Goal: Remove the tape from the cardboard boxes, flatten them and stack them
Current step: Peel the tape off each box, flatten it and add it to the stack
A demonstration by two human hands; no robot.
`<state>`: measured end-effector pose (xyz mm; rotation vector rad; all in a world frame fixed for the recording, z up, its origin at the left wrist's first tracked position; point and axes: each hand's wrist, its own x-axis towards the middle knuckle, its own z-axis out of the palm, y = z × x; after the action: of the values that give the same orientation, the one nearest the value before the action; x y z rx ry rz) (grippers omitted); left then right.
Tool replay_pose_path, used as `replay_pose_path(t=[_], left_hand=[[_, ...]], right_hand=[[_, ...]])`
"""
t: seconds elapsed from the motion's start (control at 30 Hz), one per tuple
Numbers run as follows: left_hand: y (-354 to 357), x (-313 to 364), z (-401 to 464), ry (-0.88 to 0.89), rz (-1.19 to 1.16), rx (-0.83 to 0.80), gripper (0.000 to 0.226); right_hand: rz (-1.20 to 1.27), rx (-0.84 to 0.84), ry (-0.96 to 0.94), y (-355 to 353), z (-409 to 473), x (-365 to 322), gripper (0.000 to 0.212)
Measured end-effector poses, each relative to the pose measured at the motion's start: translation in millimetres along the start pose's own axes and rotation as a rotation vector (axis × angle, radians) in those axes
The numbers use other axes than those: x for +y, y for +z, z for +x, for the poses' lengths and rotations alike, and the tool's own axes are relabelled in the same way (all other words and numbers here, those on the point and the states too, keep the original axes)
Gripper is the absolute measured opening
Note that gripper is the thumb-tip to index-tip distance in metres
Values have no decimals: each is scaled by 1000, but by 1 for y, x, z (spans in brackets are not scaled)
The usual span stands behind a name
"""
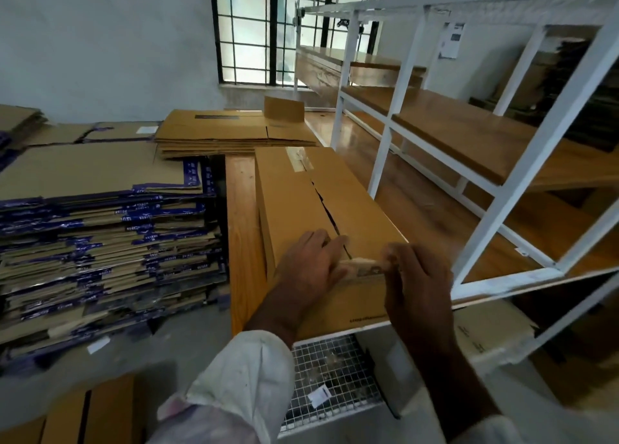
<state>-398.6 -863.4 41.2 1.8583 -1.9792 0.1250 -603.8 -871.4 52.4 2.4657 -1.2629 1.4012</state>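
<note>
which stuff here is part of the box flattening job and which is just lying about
Job: cardboard box; tape strip pinched by right hand; left hand resting on box; flattened stacks.

Lying about: white shelf frame; wire mesh basket; window.

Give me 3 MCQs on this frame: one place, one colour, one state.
1. Where is the tall stack of flattened boxes?
A. left of the box
B. on the white rack
C. under the window

2. What colour is the print on that stack's edges?
A. red
B. blue
C. green

3. What state is the box's top seam in?
A. fully taped
B. split along the middle, tape left at the far end
C. flaps folded wide open

Key: 1 A, it sits on the floor to the left of the box; 2 B, blue strips show on the edges; 3 B, a dark gap runs along the seam and tape remains at the far end.
</note>
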Motion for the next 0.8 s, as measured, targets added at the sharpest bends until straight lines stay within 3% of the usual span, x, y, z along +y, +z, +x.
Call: replay_pose_path(t=[0.2, 0.43, 0.6, 0.8], left_hand=[[1, 5, 0, 52, 206, -43, 47], [2, 0, 2, 65, 200, -45, 48], [8, -1, 1, 79, 251, -3, 46], [-1, -13, 8, 83, 78, -101, 58]], right_hand=[[-41, -26, -8, -16, -53, -11, 22], [-93, 7, -59, -24, -56, -15, 25], [-129, -4, -66, -23, -68, -14, 16], [-145, -107, 25, -16, -81, -7, 25]])
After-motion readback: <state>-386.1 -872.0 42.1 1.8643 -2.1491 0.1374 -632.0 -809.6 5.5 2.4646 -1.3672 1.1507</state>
